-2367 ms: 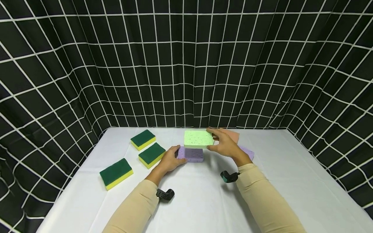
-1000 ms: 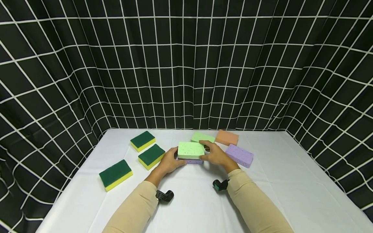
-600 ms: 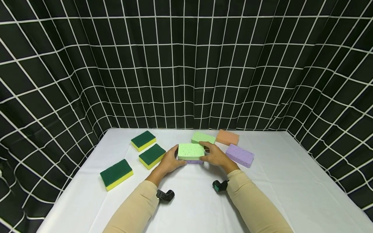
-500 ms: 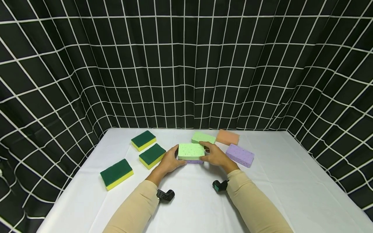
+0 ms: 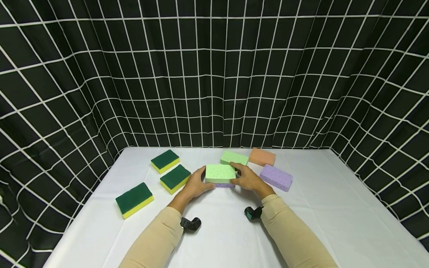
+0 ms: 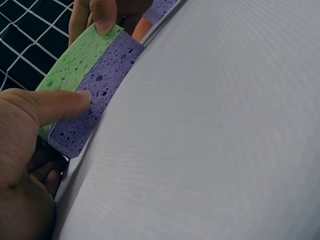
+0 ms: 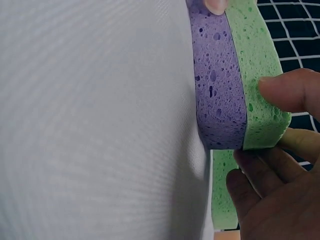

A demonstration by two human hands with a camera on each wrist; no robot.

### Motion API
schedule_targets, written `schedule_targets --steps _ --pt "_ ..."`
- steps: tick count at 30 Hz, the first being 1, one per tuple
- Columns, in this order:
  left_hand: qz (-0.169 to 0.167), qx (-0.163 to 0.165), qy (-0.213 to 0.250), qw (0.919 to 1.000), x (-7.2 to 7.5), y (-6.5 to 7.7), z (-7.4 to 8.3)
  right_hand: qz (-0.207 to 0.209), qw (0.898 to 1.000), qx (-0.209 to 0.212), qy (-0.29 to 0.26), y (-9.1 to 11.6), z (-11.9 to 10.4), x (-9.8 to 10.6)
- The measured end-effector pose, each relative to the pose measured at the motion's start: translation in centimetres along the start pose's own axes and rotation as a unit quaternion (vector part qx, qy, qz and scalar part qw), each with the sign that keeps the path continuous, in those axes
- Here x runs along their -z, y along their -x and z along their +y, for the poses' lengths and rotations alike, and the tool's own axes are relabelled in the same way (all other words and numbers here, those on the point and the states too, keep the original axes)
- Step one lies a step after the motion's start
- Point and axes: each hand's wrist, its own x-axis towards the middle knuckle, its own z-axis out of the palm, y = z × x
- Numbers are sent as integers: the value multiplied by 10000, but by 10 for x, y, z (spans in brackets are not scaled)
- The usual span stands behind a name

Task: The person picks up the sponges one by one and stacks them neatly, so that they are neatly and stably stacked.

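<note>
Stacked green sponge [image 5: 220, 172] is being pinched at its right end by the right grip [image 5: 248, 178], long axis running left-to-right atop the purple sponge [image 7: 215, 95] being held by the left grip [image 5: 195, 186].

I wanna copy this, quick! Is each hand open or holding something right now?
Left hand: holding the stack's bottom purple sponge.
Right hand: holding the green sponge on top.

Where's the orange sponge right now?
In the head view, the orange sponge lies right of centre near the far edge of the table, just right of the farther green sponge and behind the loose purple sponge.
</note>
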Motion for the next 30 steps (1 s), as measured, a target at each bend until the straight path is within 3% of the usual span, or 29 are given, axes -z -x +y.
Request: schedule_targets --steps 21,30 --pt "-219 -139 1306 9911 10 -6 4 -138 9997 14 -188 -2 -1 1" --pt "-145 -27 1235 9922 10 -7 2 -124 9996 -83 -247 -2 2 0"
